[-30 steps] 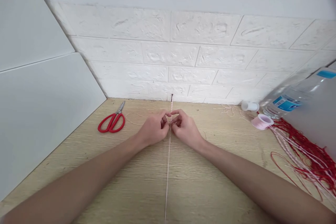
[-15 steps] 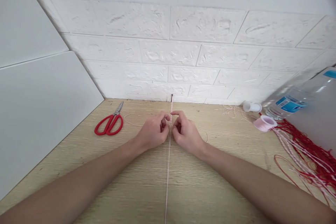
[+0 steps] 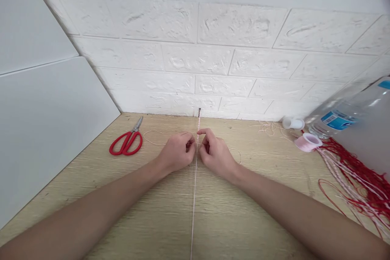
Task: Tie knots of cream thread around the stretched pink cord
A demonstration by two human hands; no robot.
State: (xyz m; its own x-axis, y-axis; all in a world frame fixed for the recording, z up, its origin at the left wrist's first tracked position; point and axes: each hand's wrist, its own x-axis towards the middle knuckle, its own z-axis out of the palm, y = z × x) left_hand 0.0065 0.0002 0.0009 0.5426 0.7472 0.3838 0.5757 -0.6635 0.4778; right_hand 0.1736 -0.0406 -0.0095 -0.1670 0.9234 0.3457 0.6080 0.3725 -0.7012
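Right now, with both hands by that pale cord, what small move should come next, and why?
Probably a gentle outward pull by the left hand and right hand, to snug the thin thread: their curled fingers sit either side of the straight pale cord, near the patterned stretch toward the wall, and thread loops lie beyond each hand. Their exact grip is hidden.

Stretches taut and straight down the middle as a thin pale pink cord (image 3: pixel 194 195), from a dark far end (image 3: pixel 199 113) to the bottom of the view. Turns thicker and knotted-looking just short of that dark end. Lies in loose, wide curves to left and right as a finer pale thread (image 3: pixel 144 135).
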